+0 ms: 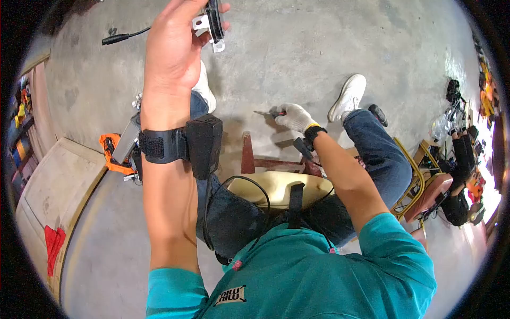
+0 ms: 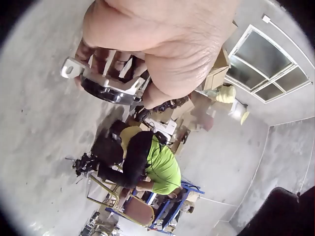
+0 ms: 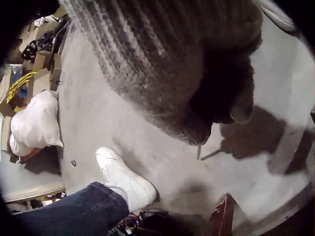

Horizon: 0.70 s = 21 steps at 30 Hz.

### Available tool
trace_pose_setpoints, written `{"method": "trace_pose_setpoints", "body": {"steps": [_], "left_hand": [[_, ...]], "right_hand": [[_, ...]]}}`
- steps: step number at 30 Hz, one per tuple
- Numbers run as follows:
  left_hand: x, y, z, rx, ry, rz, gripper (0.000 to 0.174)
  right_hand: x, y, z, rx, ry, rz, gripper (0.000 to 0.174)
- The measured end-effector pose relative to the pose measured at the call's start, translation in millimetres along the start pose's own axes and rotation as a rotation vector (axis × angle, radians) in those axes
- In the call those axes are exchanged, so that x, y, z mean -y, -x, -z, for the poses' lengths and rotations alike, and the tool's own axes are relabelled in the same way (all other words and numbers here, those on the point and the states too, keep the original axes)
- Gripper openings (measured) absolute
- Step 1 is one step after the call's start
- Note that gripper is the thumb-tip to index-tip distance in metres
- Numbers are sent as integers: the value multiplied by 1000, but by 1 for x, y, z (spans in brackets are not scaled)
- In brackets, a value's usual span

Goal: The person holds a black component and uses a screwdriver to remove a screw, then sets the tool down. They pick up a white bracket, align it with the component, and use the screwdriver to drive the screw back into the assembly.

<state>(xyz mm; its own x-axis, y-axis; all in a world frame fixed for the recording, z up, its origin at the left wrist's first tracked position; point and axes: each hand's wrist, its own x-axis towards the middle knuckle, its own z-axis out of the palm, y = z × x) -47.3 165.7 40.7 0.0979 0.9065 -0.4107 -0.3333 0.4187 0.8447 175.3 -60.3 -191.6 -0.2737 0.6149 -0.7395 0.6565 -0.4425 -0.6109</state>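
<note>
At the top of the head view the bare left hand (image 1: 172,50) holds a black part (image 1: 214,22) with silver metal brackets (image 1: 218,46). In the left wrist view, curled fingers of the left hand (image 2: 167,44) lie behind the glossy black part (image 2: 110,93) and its bracket (image 2: 72,68). The right hand (image 1: 295,118), in a pale knit glove, grips a small tool with a dark handle (image 1: 274,111) and thin shaft (image 1: 261,112). Below the gloved right hand (image 3: 162,73), the thin shaft (image 3: 199,152) shows in the right wrist view; the glove hides its handle.
A black connector (image 1: 116,39) on a cable lies left of the left hand. Between the legs are a cream-coloured seat (image 1: 249,187) and reddish-brown supports (image 1: 247,154). An orange object (image 1: 110,151) lies left; a yellow-framed chair (image 1: 417,178) stands right. Another person (image 2: 162,164) appears in the left wrist view.
</note>
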Motion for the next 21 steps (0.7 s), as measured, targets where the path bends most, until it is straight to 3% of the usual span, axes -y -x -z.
{"method": "trace_pose_setpoints", "body": {"steps": [3, 10, 15, 21], "left_hand": [[-5, 0, 0, -27, 71, 30, 26], [-11, 2, -4, 3, 120, 22, 25], [-2, -3, 11, -44, -6, 2, 30], [-1, -4, 8, -33, -63, 12, 34]], "right_hand": [[4, 2, -9, -3, -132, -140, 34], [0, -20, -5, -20, -39, -75, 33], [-5, -29, 5, -24, -257, -94, 33], [-5, -25, 45, -241, -145, -123, 43]]}}
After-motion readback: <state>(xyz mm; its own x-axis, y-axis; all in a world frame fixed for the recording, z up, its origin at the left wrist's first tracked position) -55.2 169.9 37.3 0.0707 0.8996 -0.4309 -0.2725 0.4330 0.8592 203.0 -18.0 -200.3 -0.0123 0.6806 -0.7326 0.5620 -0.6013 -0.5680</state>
